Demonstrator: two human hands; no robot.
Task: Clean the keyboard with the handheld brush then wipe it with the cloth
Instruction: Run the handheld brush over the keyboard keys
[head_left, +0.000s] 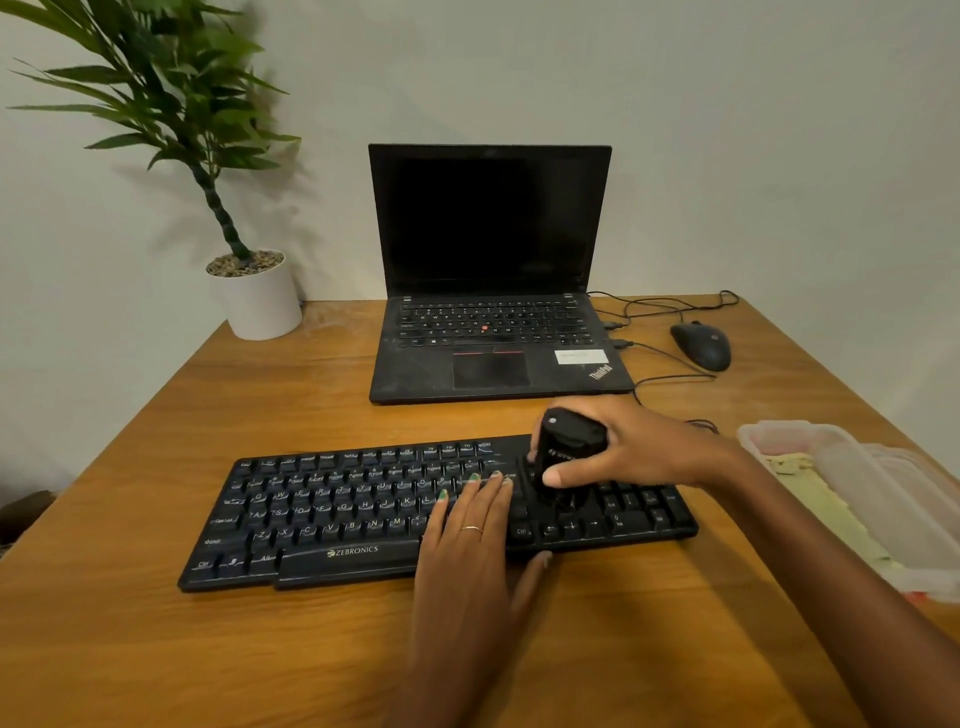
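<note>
step: brushing underway | right grip (618, 457) curled round brush (563, 462), keyboard (363, 514) beneath | left grip (470, 540) flat, steadying keys | cloth wipe left

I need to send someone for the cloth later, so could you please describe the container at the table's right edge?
On the wooden table, look right of the black keyboard, beyond the right hand. The clear plastic container lies at the table's right edge. It is the only see-through item there, with something pale green inside.
</note>
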